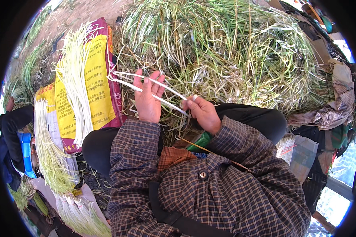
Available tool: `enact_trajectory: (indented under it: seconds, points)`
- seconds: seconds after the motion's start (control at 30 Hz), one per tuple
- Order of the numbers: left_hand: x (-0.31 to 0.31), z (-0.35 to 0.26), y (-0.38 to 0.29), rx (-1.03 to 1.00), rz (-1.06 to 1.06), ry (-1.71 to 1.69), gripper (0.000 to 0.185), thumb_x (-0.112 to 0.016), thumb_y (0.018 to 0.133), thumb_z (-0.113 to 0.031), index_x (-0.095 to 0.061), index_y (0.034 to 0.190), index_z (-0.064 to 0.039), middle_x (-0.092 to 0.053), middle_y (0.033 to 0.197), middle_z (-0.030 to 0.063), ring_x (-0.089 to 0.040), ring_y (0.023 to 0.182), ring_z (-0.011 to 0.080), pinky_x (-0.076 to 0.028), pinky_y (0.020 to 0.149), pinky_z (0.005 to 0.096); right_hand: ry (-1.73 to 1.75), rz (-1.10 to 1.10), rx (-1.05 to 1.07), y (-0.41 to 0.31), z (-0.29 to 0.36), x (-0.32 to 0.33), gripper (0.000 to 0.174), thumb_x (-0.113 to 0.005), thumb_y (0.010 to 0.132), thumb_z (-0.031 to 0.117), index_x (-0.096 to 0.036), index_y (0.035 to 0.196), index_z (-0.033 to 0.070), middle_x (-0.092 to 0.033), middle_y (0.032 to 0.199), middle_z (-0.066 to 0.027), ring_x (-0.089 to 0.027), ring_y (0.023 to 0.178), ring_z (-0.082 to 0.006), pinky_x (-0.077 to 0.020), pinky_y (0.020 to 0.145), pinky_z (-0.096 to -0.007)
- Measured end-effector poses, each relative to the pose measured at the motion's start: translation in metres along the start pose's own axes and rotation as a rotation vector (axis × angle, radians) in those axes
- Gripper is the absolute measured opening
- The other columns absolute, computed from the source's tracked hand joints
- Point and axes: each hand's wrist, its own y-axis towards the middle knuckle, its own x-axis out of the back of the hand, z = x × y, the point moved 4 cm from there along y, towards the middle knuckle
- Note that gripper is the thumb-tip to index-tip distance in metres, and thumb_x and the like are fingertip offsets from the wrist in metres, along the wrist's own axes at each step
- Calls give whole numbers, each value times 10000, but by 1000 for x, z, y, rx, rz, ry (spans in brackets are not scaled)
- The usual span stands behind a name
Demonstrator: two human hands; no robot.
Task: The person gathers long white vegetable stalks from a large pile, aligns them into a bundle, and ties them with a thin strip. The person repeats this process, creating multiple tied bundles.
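Two or so long pale stalks [163,86], perhaps blanched garlic chives, stretch between my hands over my lap. My left hand [148,94] is palm up, with the stalks lying across it under the thumb. At the stalks' right ends, the thumb and fingers of my right hand [203,111] are pinched on them. Left of my hands, a loose row of white stalks [77,77] rests on a yellow and purple printed sack [99,89]. Nearer and further left, another row of pale stalks with yellow-green tips [50,151] lies on a second sack.
A large heap of green and straw-coloured leaves [219,53] spreads in front of me. Tied bundles [80,210] lie at the lower left, and another white bundle [285,148] at the right. Another person's dark-clothed leg [16,127] shows at the far left. Checked cloth [335,97] lies right.
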Motion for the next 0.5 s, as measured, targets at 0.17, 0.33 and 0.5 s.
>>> enact_trajectory:
  seconds: [0.17, 0.33, 0.5]
  points:
    - [1, 1, -8, 60, -143, -45, 434, -432, 886, -336, -302, 1248, -134, -533, 939, 81, -548, 880, 179, -466, 749, 287, -294, 211, 54, -3, 7, -35, 187, -482, 868, 184, -544, 914, 13, -549, 673, -77, -524, 612, -124, -428, 578, -267]
    - [-7, 12, -22, 487, 20, 13, 331, -411, 896, -334, -460, 1074, -59, -561, 748, 34, -577, 706, 178, -459, 591, 256, -402, 310, 146, 5, 10, -31, 210, -472, 873, 213, -534, 870, 12, -521, 639, -94, -519, 579, -180, -421, 557, -292]
    - [-9, -20, -5, 223, 154, -72, 251, -351, 925, -253, -470, 978, -39, -516, 675, 33, -479, 511, 88, -375, 455, 204, -458, 525, 66, 38, -24, -10, 297, -432, 885, 291, -543, 822, 24, -546, 662, -97, -531, 586, -197, -429, 581, -304]
